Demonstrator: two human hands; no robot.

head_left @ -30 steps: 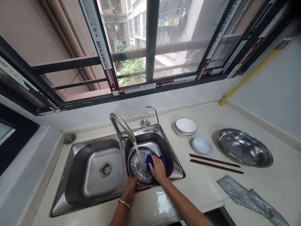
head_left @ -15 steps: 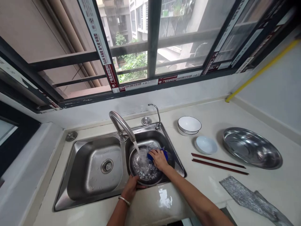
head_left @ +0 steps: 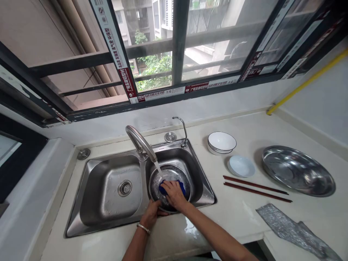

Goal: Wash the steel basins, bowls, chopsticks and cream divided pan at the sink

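Head view: my hands at a steel basin (head_left: 170,173) in the sink (head_left: 108,214).
My left hand (head_left: 151,214) grips its near rim; my right hand (head_left: 174,195) clenches a blue sponge (head_left: 162,188) inside it.

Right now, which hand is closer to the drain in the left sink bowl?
The left hand is closer: it grips the rim of the steel basin, to the right of the drain. The right hand is farther off, pressing a blue cloth inside the basin.

Chinese txt on window-frame tape (head_left: 212,86), too small to read.
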